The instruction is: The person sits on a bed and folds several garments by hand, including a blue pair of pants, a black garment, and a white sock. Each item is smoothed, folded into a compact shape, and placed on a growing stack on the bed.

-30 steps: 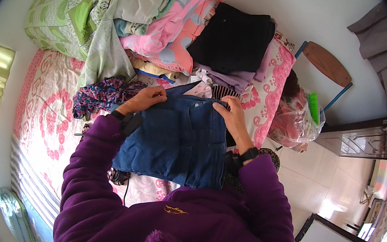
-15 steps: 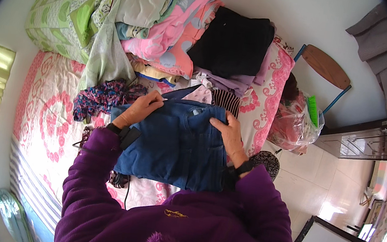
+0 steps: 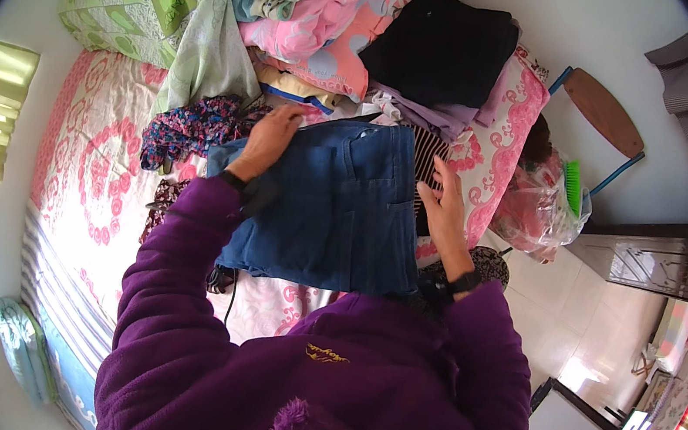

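Folded blue jeans (image 3: 318,211) lie in front of me, with the waistband at the far edge and a pocket showing near the right. My left hand (image 3: 268,141) rests at the far left part of the jeans, its fingers stretched out near the waistband. Just off the right edge of the jeans, my right hand (image 3: 447,216) is open with fingers apart, holding nothing. Beyond that edge shows a dark striped garment (image 3: 424,160), partly hidden by the jeans. A patterned blue-and-pink garment (image 3: 189,127) is crumpled left of my left hand.
A black folded garment (image 3: 442,48) tops a purple pile on the pink-patterned bed (image 3: 104,172). Pink bedding (image 3: 327,23) and a green quilt (image 3: 128,0) are heaped at the back. Right of the bed stand a chair (image 3: 603,111) and a clear plastic bag (image 3: 529,210).
My right hand has let go of the waistband and moved right, off the jeans. The left hand's fingers have straightened from a pinch. The view has shifted slightly.
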